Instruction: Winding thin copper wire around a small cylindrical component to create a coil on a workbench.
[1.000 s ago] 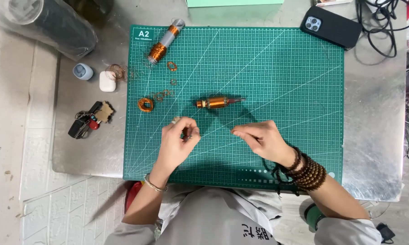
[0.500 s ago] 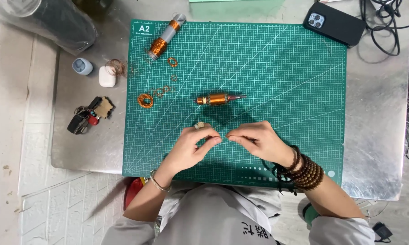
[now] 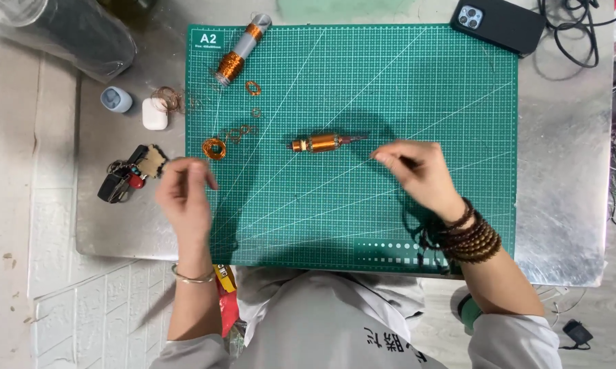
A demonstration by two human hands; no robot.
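Observation:
My left hand is over the left edge of the green cutting mat, fingertips pinched together. Over the mat's middle right, my right hand is pinched the same way and wears dark bead bracelets at the wrist. Both seem to grip a fine copper wire, too thin to make out between them. A small motor armature with copper winding lies on the mat between and just above the hands. A copper coil ring sits close to my left hand.
A copper wire spool and small wire loops lie at the mat's top left. Off the mat to the left are a white earbud case, a grey-blue case and keys. A phone and cables sit top right.
My hands were pinched close together at the mat's near centre. They have drawn wide apart, the left going left and the right going right and slightly up.

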